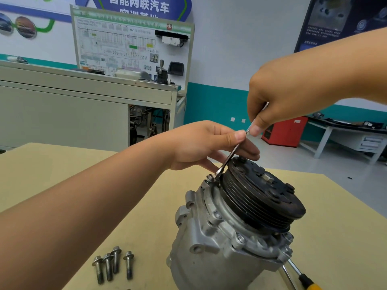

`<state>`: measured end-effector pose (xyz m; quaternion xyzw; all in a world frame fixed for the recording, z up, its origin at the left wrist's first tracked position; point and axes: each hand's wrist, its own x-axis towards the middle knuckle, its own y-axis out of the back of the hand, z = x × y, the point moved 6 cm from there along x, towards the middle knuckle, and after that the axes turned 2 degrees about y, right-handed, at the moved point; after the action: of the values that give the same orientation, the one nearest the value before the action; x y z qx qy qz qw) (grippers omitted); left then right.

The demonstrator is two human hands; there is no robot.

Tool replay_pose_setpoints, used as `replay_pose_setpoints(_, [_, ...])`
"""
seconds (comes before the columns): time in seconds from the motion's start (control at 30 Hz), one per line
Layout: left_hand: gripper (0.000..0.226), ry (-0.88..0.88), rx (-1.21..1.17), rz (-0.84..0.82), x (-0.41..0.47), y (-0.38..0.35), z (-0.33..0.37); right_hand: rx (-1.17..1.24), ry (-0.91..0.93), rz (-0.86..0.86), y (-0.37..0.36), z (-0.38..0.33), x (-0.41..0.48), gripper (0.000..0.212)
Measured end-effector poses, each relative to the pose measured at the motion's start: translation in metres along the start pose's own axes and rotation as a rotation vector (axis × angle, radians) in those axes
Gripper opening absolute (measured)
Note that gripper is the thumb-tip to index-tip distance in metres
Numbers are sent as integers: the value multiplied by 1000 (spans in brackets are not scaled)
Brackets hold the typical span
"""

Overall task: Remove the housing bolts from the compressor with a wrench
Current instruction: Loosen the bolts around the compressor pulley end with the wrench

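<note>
Evidently four loose bolts [113, 264] lie parked on the tan tabletop [62, 164] to the lower left of the compressor [209, 243], grouped close together and clear of the work, so none strays under it. Above them the left hand [209, 145] reaches in from the compressor's left, thumb and forefinger pinching the shank of the wrench [230, 158], likely to keep its head from slipping. That open-end head sits on a housing bolt [210, 177] at the far-left rim of the compressor's flange. The shank rises steeply, passing right beside the edge of the black ribbed pulley [261, 197]. The pulley overhangs the flange, which I judge is why the tool is held so upright and why each swing can only be short. The compressor itself stands tilted on the tabletop, pulley end up and leaning right. At least two more bolt heads [240, 239] show on the near side of its flange, so the job looks partly done. Up and right of the compressor the right hand [293, 97] is closed round the wrench's top end, thumb pressed along it, supplying the turning force, with open air around it. At the compressor's lower right a screwdriver [303, 277] with a yellow-and-black handle pokes out. Farther right of the compressor the tabletop's edge drops to the floor, so a bolt flicked that way could be lost.
</note>
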<state>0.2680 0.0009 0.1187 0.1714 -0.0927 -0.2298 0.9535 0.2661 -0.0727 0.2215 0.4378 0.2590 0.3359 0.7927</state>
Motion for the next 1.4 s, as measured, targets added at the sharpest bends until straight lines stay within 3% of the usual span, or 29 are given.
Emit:
replay_pose_setpoints(0.6, [38,17,-4,74,-2,3,-3,218,-55,32,-6,2,1,33])
replay_pose_setpoints(0.77, [35,-6,16,101,-5,4,-2,229,-24,1,0,-4,-3,54])
replay_pose_setpoints(0.93, [32,-28,25,121,-7,4,0,188,43,-7,3,-11,-5,47])
replay_pose_setpoints(1.1, [30,-32,14,139,-7,4,0,134,49,-24,4,-14,-6,65])
replay_pose_setpoints(1.4, [28,-41,26,154,-10,3,2,36,83,-60,11,-25,-7,42])
